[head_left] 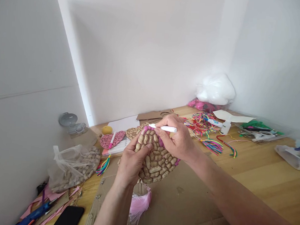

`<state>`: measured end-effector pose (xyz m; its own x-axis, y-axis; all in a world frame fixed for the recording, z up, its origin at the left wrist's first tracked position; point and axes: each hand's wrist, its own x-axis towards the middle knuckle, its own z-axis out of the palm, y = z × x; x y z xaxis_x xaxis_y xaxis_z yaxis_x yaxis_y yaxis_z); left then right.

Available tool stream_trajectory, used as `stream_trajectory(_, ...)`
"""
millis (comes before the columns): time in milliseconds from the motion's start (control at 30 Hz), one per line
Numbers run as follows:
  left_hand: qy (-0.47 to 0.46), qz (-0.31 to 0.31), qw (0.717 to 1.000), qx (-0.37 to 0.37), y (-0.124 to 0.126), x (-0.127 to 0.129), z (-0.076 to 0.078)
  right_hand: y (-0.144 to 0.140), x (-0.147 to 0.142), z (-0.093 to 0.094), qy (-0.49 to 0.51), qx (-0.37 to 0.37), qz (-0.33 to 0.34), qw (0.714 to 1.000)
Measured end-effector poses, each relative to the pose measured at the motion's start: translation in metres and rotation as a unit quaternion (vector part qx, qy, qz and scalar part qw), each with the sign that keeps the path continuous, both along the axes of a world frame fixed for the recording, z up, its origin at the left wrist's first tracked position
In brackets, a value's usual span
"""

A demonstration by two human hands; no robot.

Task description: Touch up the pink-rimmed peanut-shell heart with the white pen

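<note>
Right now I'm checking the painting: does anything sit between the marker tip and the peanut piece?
Nothing visible does. The right hand holds the marker against the peanut piece, which the left hand grips.

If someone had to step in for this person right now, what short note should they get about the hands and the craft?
Left hand: grips the peanut-covered piece from below, lifted over the cardboard sheet.
Right hand: holds a white marker, tip at the piece's upper edge.
Done: pink shows along the top peanuts; a pink tassel hangs beneath.
Left: most shells are unpainted.
Nearby: bag of peanuts at left, a pink finished piece behind.
</note>
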<state>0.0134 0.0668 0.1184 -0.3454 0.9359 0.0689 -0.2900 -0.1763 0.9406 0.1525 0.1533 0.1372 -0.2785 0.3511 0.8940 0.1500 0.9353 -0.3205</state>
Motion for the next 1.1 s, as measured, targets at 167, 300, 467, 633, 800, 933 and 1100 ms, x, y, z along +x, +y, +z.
stream_trajectory(167, -0.013, -0.002, 1.0, 0.006, 0.0, 0.001, 0.001, -0.004, 0.003, 0.003, 0.006, -0.036, 0.044, 0.998)
stream_trajectory(300, -0.006, -0.02, 1.0, 0.014, -0.001, 0.002, 0.002, -0.003, 0.003, 0.003, 0.014, -0.027, 0.026, 0.999)
stream_trajectory(467, -0.001, -0.028, 0.999, 0.018, -0.001, 0.0, 0.0, 0.0, 0.009, 0.008, 0.047, -0.08, 0.058, 0.994)
stream_trajectory(633, 0.015, -0.075, 0.997, 0.017, -0.001, -0.008, -0.005, -0.003, 0.016, 0.012, 0.049, -0.165, 0.129, 0.977)
stream_trajectory(800, 0.055, -0.093, 0.994, 0.027, -0.001, -0.011, -0.008, -0.002, 0.019, 0.015, 0.038, -0.154, 0.103, 0.982)
stream_trajectory(933, 0.105, -0.057, 0.992, 0.04, 0.001, -0.01, -0.007, -0.001, 0.021, 0.015, 0.055, -0.156, 0.105, 0.981)
stream_trajectory(1100, 0.208, 0.016, 0.975, 0.072, 0.002, -0.012, -0.008, -0.005, 0.021, 0.016, 0.063, -0.173, 0.135, 0.974)
